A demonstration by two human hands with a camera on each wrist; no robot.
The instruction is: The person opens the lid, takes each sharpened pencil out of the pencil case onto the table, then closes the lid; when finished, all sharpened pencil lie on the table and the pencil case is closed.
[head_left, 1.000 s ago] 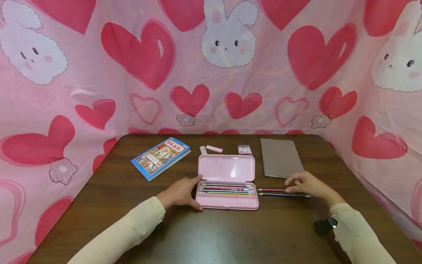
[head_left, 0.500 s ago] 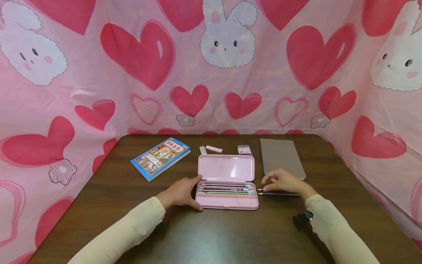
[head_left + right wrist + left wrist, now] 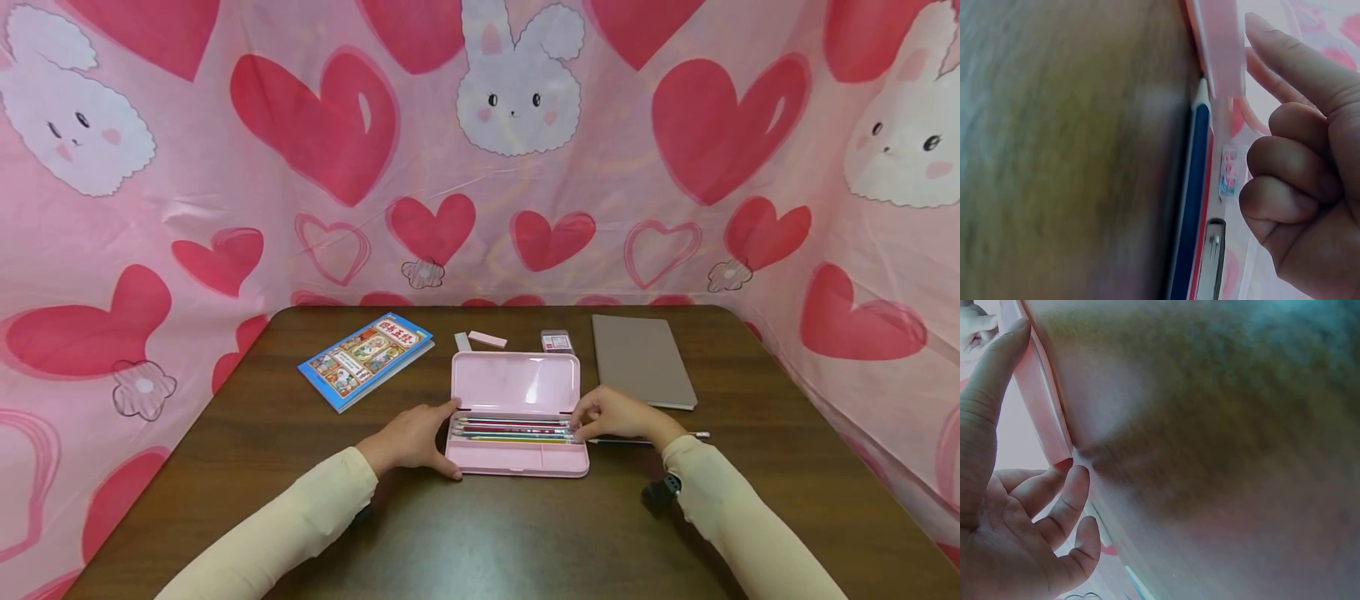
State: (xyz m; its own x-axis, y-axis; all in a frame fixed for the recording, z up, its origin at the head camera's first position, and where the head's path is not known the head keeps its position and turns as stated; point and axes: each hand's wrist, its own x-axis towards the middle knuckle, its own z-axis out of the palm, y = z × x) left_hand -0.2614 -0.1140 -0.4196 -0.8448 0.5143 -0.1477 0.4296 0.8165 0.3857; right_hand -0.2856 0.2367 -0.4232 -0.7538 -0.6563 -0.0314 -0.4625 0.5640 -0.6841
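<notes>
A pink pencil case (image 3: 495, 457) lies with its lid up in the middle of the table, several pencils (image 3: 517, 427) side by side in its rear compartment. My left hand (image 3: 408, 437) grips the case's left end, thumb at the front corner and index finger at the hinge side. Over the right end of the case, my right hand (image 3: 618, 414) has thumb and index finger at the pencils' eraser ends; whether they pinch one is hidden. The right wrist view shows its other fingers curled. Below that hand a blue pencil (image 3: 1194, 187) lies outside the case, with a red edge alongside.
A blue-bordered book (image 3: 365, 358) lies at the back left. Behind the lid are a pink eraser-like strip (image 3: 487, 338), a small whitish piece (image 3: 462, 341) and a small clear box with a label (image 3: 557, 342). A grey-brown notebook (image 3: 643, 358) lies at the back right.
My right hand has moved left from the pencils beside the case to the case's right end, uncovering more of the notebook. My left hand stays on the case.
</notes>
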